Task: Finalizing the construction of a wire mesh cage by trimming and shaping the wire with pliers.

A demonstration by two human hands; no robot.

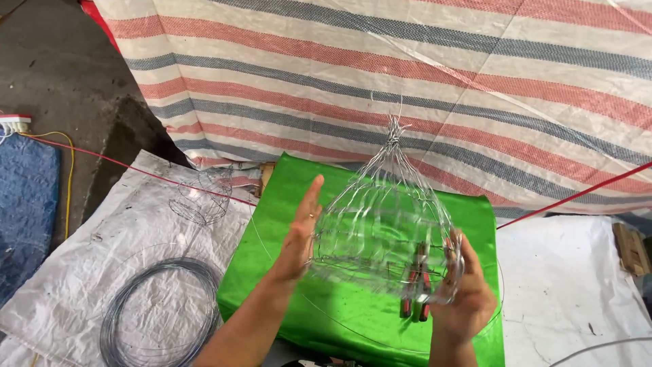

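Observation:
I hold a bell-shaped wire cage frame upright between both palms, its wires twisted together into a tip at the top. My left hand presses flat against its left side, fingers straight and pointing up. My right hand cups its lower right side. Behind the cage, red-handled pliers lie on a shiny green cloth that covers a low block under my hands.
A coil of grey wire lies on a white woven sheet at lower left. A second small wire frame sits beyond it. A striped tarp hangs behind. A red cord crosses the floor.

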